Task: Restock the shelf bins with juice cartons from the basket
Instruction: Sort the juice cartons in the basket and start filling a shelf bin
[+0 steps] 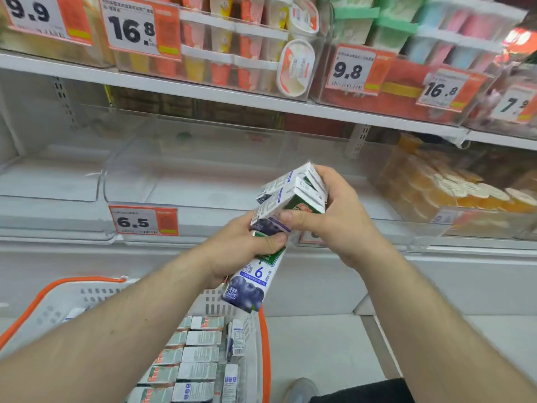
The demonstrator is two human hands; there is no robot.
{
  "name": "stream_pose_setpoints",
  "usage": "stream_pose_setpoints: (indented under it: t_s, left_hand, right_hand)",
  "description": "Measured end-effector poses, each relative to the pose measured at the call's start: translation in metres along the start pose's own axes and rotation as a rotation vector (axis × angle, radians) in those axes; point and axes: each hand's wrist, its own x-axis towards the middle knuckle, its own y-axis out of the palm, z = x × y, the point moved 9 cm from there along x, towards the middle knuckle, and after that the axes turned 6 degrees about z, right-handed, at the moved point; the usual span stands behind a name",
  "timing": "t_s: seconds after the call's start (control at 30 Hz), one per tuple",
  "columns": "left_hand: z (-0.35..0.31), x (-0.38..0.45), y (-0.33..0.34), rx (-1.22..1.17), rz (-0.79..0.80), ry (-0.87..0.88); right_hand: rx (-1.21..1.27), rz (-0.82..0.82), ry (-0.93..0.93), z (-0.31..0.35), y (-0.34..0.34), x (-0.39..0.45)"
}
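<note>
While both hands hold cartons above the basket [52,303], a drop looks the main risk. The left hand [238,251] has its grip clenched round a blueberry pack [250,283] that hangs tilted, its lower end unsupported. The right hand [334,219] is grasping a loose cluster of cartons [290,193] fanned apart, so one could slide out during the lift. The clear bin [180,181] behind has a raised front lip that might catch them.
</note>
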Motion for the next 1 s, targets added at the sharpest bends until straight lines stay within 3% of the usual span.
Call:
stream_pose_setpoints:
  t_s: [0.13,0.27,0.4,0.57,0.77,0.87,1.0]
  left_hand:
    - [-0.026,0.025,0.013,0.136,-0.09,0.012]
    - [-0.011,0.04,0.019,0.016,-0.135,-0.137]
    - [0.009,0.055,0.034,-0.127,-0.12,-0.255]
    - [0.023,0.077,0.042,-0.192,-0.126,-0.259]
    - [0.029,0.082,0.039,-0.196,-0.155,-0.259]
    - [0.027,0.082,0.041,-0.213,-0.153,-0.27]
    - [0.031,0.087,0.038,-0.225,-0.149,-0.272]
  right_hand:
    - [-0.086,-0.255,-0.075,0.012,-0.068,0.004]
    - [-0.314,-0.378,0.023,-0.006,-0.128,0.031]
    - [-0.479,-0.264,0.282,-0.058,-0.166,0.055]
    - [-0.532,-0.051,0.577,-0.113,-0.177,0.061]
    - [-0.438,0.028,0.583,-0.133,-0.154,0.089]
    - [-0.38,0.142,0.654,-0.145,-0.138,0.097]
    - [-0.158,0.261,0.707,-0.156,-0.12,0.1]
